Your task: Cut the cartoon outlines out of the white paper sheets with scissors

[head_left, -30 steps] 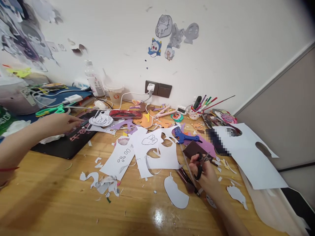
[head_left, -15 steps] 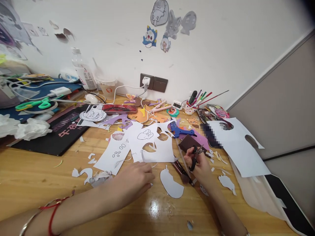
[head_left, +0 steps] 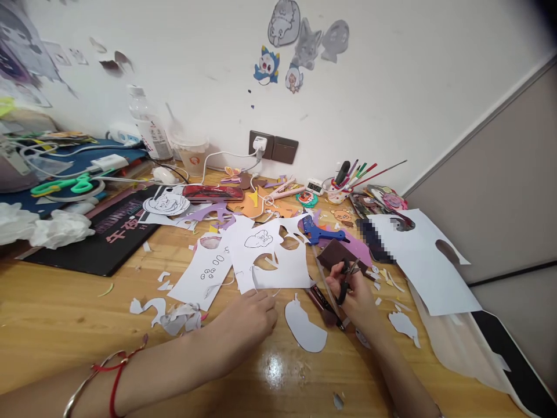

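Note:
My left hand (head_left: 251,316) is closed with curled fingers at the lower edge of a white paper sheet (head_left: 292,268), apparently pinching its lower left corner; the fingertips are partly hidden. That sheet has cut-out holes and a small line drawing. My right hand (head_left: 354,295) is wrapped round black-handled scissors (head_left: 343,290), blades pointing up and away. Between the hands lies a rounded white paper cut-out (head_left: 306,328). A second drawn sheet (head_left: 204,273) lies partly under the first. Close to my right hand are a brown card (head_left: 337,253) and a makeup brush (head_left: 328,313).
Behind the sheets lie a blue glue gun (head_left: 322,233), a red case (head_left: 213,193) and coloured paper scraps. A pen cup (head_left: 338,190), a drink cup (head_left: 192,158) and a bottle (head_left: 150,128) stand along the wall. At left are a black bag (head_left: 98,244) and green scissors (head_left: 69,186).
My left hand has shifted slightly toward me, its fingers curling at the sheet's lower edge, and that corner has moved a little nearer. My right hand stays put with the scissors.

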The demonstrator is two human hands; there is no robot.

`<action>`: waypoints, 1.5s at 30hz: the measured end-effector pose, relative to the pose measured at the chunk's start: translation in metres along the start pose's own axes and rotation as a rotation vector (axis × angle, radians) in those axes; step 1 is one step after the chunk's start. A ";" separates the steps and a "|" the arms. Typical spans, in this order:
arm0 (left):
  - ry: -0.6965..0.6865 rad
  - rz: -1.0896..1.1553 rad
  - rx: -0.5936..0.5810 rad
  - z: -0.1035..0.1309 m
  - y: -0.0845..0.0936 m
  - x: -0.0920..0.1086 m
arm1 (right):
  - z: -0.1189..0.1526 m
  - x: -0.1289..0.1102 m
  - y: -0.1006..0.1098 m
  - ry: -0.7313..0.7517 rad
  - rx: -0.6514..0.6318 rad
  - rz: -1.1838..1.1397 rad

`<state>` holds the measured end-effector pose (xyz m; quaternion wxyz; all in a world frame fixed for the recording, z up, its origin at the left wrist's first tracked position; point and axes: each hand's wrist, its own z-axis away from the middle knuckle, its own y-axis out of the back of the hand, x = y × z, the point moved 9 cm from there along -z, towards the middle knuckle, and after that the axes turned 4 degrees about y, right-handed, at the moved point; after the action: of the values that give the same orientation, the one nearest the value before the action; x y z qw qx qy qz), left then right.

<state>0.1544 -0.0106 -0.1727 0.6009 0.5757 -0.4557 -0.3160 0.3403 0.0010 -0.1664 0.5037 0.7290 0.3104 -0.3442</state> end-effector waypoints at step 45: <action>-0.122 0.162 -0.027 0.003 0.035 -0.009 | 0.001 -0.012 0.001 -0.022 0.025 0.059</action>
<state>0.1433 0.0016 -0.1402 0.6033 0.5085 -0.5320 -0.3072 0.3342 -0.0020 -0.1563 0.5078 0.7404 0.2787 -0.3411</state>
